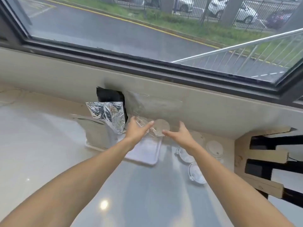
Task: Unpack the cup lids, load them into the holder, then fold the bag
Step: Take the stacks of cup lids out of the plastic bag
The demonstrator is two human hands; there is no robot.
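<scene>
A clear plastic bag holding a stack of clear cup lids lies on the counter against the wall under the window. My left hand reaches to the bag's left side with fingers straight, touching the plastic. My right hand is spread open just right of the lid stack, fingertips near it, holding nothing. Whether either hand presses the bag is hard to tell. A wooden holder with dark slots stands at the right edge of the counter.
A white tray lies under my left wrist. A crumpled foil pouch and a grey pouch stand left of it. White cup lids and loose lids lie on the counter near the holder.
</scene>
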